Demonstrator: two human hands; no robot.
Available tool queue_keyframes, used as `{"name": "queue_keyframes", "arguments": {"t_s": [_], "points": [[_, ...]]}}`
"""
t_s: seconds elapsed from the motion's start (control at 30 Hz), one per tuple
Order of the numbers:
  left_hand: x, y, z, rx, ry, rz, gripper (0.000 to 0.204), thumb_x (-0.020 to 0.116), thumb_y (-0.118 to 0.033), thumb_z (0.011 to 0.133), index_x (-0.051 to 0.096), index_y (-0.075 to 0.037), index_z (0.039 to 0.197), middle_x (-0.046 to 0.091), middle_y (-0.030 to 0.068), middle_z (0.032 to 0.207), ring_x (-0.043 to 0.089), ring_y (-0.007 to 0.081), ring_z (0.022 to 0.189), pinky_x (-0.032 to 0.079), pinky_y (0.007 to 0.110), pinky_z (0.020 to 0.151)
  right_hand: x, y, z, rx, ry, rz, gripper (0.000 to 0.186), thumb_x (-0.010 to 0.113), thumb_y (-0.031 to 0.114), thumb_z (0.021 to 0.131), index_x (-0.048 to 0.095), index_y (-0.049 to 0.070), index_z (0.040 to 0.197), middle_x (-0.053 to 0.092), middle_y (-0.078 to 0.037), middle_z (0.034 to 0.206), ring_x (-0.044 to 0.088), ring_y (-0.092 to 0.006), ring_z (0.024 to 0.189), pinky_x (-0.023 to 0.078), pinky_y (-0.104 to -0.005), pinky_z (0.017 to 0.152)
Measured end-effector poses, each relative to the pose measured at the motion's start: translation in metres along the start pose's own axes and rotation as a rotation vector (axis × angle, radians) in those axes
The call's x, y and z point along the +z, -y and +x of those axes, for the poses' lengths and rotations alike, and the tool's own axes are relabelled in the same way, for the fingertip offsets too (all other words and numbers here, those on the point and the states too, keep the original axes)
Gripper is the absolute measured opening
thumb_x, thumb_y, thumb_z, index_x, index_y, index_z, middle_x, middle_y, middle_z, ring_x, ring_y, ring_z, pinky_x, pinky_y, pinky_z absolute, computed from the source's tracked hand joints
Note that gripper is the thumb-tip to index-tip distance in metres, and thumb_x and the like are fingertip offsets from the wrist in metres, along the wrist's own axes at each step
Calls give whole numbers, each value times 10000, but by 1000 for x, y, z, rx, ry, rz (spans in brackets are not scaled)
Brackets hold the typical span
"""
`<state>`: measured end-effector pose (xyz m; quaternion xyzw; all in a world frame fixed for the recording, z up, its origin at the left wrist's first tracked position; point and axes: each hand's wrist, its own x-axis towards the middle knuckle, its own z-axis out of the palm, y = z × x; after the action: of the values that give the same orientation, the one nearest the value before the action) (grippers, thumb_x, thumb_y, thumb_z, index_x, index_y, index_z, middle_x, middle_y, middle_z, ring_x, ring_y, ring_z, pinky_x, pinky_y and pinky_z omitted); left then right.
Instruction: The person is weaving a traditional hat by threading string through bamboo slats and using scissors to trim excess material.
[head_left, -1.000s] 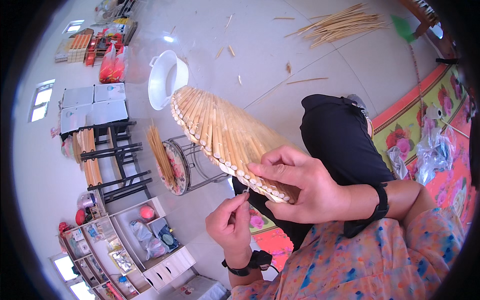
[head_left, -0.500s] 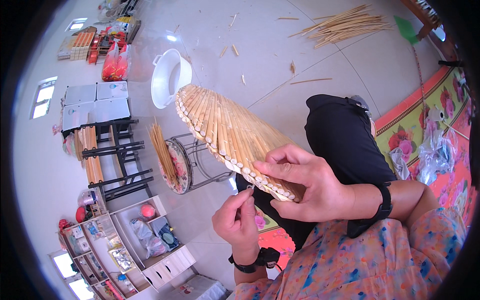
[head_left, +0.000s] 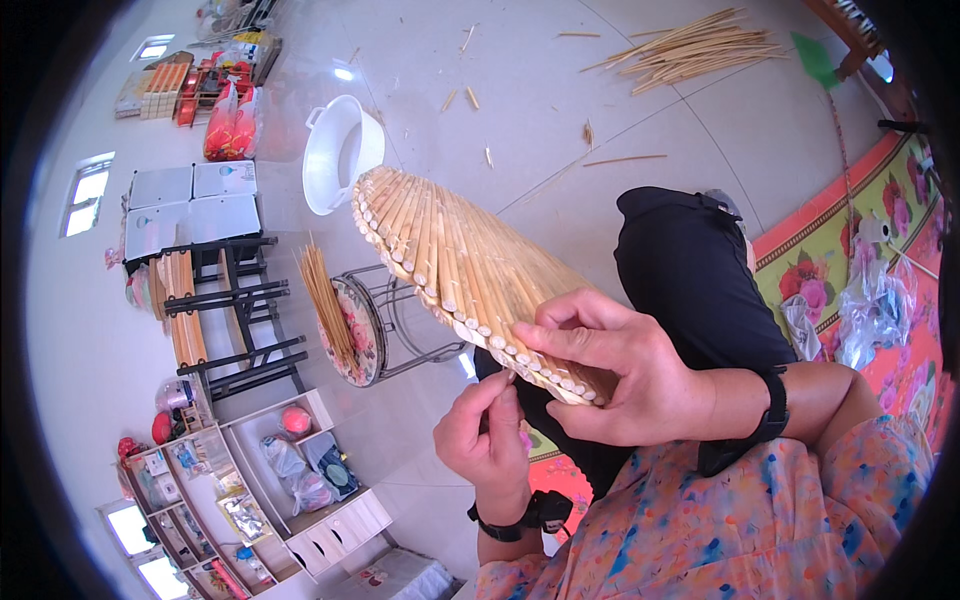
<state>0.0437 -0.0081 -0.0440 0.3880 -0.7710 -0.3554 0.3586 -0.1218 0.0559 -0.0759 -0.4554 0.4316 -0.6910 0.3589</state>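
Observation:
A round mat of straw-coloured stalks (head_left: 470, 255) is tilted up in front of me, the cut stalk ends lined along its lower-left rim. My right hand (head_left: 620, 370) grips it near the lower end, thumb on the stalk ends and fingers around the underside. Just below that rim is my left hand (head_left: 485, 430), thumb and forefinger pinched together close to the edge. What the pinch holds, if anything, is too small to make out. Both wrists wear black bands.
A round flowered stool (head_left: 365, 330) carries a bundle of thin stalks (head_left: 325, 305). Behind the mat stands a white plastic basin (head_left: 335, 155). Loose stalks (head_left: 700, 50) lie on the tiled floor at the far right. My black-trousered knee (head_left: 680, 265) is right of the mat.
My left hand has shifted slightly right and up, closer to the rim. The mat and my right hand have moved only a little to the right.

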Motion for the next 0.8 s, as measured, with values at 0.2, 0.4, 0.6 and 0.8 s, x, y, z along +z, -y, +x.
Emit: {"name": "queue_keyframes", "arguments": {"t_s": [0.2, 0.4, 0.6, 0.8], "points": [[1, 4, -2, 29, -34, -14, 62, 622, 0, 932, 667, 38, 953, 583, 49, 615, 506, 76, 480, 348, 230, 444, 3, 3, 1, -5, -1, 14, 663, 743, -18, 685, 603, 21, 1332, 557, -122, 1131, 589, -195, 975, 506, -282, 815], [3, -3, 4, 7, -20, -26, 54, 632, -23, 936, 655, 26, 930, 580, 43, 609, 519, 78, 492, 371, 225, 462, 3, 2, -1, 9, 0, 9, 662, 751, -21, 675, 613, 27, 1322, 557, -121, 1134, 602, -197, 980, 515, -282, 805], [-2, -19, 6, -14, 19, 133, 55, 622, -22, 941, 634, 25, 968, 596, 45, 617, 547, 87, 510, 396, 232, 476, 5, 4, -1, 15, 0, -23, 648, 746, -16, 683, 616, 27, 1316, 567, -125, 1121, 621, -202, 947, 529, -285, 787], [-1, -30, 3, -136, 19, 87, 108, 618, -24, 940, 586, 25, 1031, 643, 66, 662, 586, 90, 546, 444, 224, 518, 7, 8, -2, -18, -46, -154, 606, 697, -33, 693, 614, 1, 1292, 577, -151, 1102, 646, -236, 883, 552, -300, 718]]}}
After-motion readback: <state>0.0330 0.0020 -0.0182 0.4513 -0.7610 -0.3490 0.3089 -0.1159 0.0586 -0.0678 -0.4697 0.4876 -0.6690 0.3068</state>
